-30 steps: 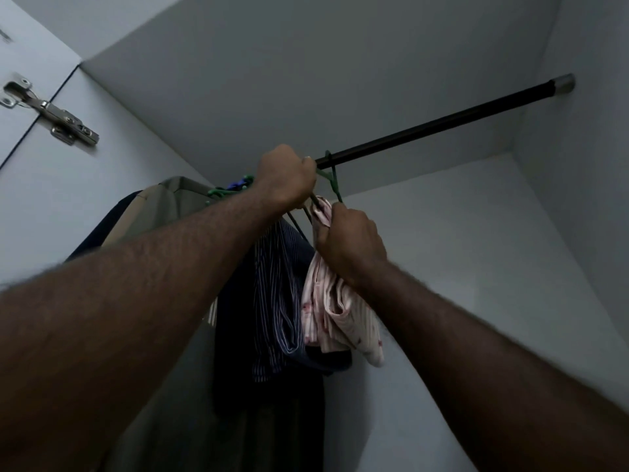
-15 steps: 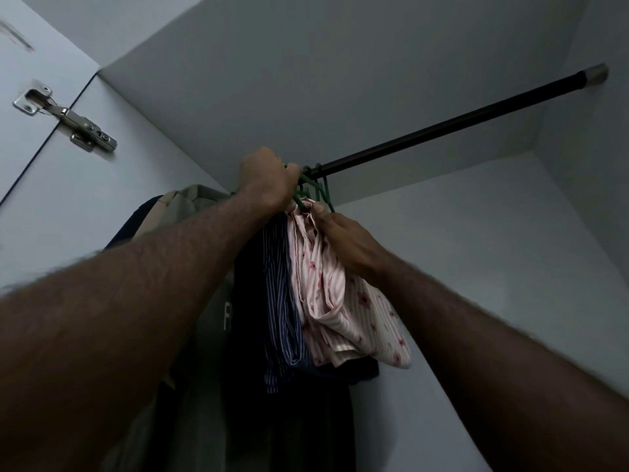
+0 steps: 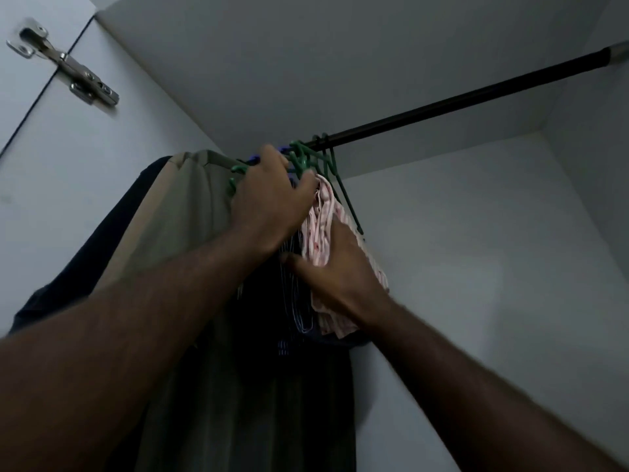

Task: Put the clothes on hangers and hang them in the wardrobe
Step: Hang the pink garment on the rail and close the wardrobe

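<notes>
Inside a white wardrobe (image 3: 476, 267), one dark rail (image 3: 442, 109) is seen carrying a bunch of green hangers (image 3: 325, 158); their exact number cannot be told. The hanger necks at the rail's left end are gripped by the left hand (image 3: 269, 199). One pink-striped garment (image 3: 323, 229), hung there rightmost beside one beige garment (image 3: 180, 216) and dark clothes, is pressed by the right hand (image 3: 337, 274), fingers extended. One metal hinge (image 3: 68, 66) is visible far left.

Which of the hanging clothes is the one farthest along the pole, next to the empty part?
The pink-and-white striped garment. It hangs last in the row, beside the bare stretch of the rod; the dark striped shirt and beige garment hang further left.
</notes>
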### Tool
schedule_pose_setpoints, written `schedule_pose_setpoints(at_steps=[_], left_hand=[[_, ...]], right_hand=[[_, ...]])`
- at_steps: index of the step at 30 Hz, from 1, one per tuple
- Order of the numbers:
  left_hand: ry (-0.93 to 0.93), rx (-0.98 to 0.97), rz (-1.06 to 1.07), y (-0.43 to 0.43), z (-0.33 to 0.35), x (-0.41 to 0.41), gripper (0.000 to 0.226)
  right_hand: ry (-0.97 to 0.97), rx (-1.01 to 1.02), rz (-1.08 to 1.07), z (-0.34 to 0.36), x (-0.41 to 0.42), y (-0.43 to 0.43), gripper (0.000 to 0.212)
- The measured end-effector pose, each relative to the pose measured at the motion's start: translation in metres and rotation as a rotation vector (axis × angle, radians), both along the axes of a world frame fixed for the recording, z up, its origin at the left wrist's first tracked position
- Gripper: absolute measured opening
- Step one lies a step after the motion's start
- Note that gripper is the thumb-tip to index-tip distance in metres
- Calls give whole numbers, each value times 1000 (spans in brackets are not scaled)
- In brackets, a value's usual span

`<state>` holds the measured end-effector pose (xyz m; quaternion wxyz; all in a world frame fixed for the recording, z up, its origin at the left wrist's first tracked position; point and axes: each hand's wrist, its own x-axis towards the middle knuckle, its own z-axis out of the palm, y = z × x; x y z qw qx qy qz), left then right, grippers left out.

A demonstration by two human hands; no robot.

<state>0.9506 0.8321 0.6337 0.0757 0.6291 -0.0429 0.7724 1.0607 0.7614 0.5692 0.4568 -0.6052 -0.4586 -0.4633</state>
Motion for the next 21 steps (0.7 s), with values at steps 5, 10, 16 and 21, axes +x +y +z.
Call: schedule_pose_setpoints(at_steps=[5,10,16,21], left_hand=[[188,-55,94,13,-48,14,51],[398,-54,-14,19,-65,26,54],[411,-11,-200,16,-70,25,31],[405,-41,-337,15,-80,26,15]], right_hand=[[121,-32,-127,-37,-7,3,107],[120,-29,-97,-51,-19,-3,72],[43,-44,-207,-64,-38,-4,49],[17,-68,-222,-72,-35,-1,44]])
